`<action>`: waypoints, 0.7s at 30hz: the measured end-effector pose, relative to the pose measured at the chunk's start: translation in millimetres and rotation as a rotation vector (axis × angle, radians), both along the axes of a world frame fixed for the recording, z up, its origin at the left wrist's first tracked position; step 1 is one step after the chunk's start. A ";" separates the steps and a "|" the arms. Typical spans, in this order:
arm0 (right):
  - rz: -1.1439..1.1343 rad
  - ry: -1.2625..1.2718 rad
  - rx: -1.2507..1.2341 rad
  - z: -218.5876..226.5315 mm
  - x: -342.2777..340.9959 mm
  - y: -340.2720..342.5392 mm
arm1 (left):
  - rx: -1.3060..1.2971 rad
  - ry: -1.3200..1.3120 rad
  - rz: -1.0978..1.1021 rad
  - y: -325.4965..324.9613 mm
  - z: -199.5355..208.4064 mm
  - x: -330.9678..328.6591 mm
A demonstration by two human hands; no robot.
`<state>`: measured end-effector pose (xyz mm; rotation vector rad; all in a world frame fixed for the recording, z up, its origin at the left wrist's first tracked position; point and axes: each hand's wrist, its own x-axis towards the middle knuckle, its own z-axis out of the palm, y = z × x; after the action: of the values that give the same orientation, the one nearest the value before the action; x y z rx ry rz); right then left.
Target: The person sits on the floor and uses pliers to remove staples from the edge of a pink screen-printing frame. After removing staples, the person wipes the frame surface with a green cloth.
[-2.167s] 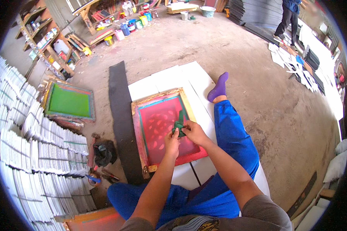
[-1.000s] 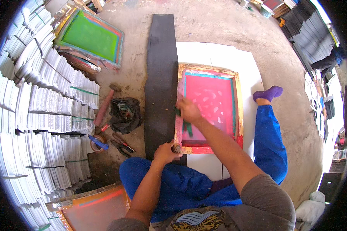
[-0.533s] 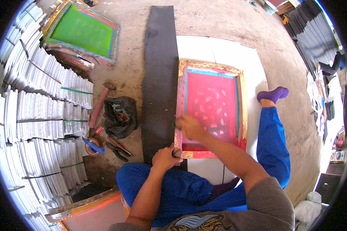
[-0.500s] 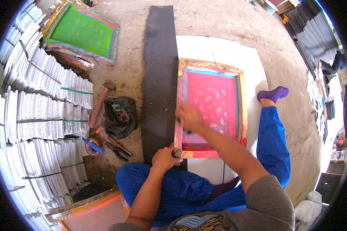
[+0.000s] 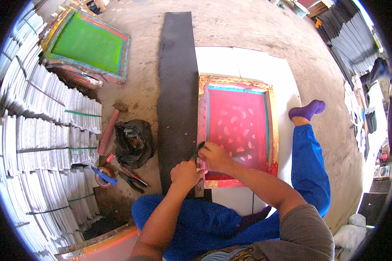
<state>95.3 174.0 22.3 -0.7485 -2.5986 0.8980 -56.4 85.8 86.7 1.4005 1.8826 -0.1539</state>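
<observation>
A screen printing frame (image 5: pixel 272 130) with a wooden border and pink-red mesh lies before me, pale half-round shapes scattered over the mesh. My right hand (image 5: pixel 217 157) is closed at the frame's left side, holding a small dark object (image 5: pixel 200 147) whose kind I cannot make out. Touching the frame's near left corner, my left hand (image 5: pixel 186 175) has its fingers curled close to the right hand. What it grips is partly hidden; a bit of pinkish material shows by its fingertips. Just below that corner a small metal piece (image 5: pixel 199 189) sticks out.
A long black board (image 5: pixel 176 87) runs along the frame's left, with white panels (image 5: pixel 215 58) beneath the frame. Left of it lie a black plastic bag (image 5: pixel 134 143), pliers (image 5: pixel 133 180), tape (image 5: pixel 103 177) and a hammer (image 5: pixel 109 130). Bundled white stacks (image 5: pixel 43 139) and a green screen (image 5: pixel 89 43) stand farther left.
My right hand has come from over the mesh toward the near left corner, meeting my left hand. The left hand has shifted slightly right. The whole view has tilted a little.
</observation>
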 end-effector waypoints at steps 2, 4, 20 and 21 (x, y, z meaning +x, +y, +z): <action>-0.110 -0.086 0.060 -12.1 -19.0 44.9 | 0.030 -0.012 0.001 7.7 -9.0 -0.9; -0.286 0.077 0.203 -10.1 -44.0 105.5 | 0.042 -0.034 -0.009 12.5 -16.3 -1.1; 0.011 0.134 0.321 -8.4 -25.1 61.5 | 0.011 -0.142 -0.013 18.7 -20.4 -11.1; -0.016 0.113 0.305 -12.0 -30.2 75.0 | 0.009 -0.153 -0.004 17.6 -19.9 -12.4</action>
<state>65.1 249.0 10.3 -0.6135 -2.5431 0.5050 -68.8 103.4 66.8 1.3829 1.7569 -0.0394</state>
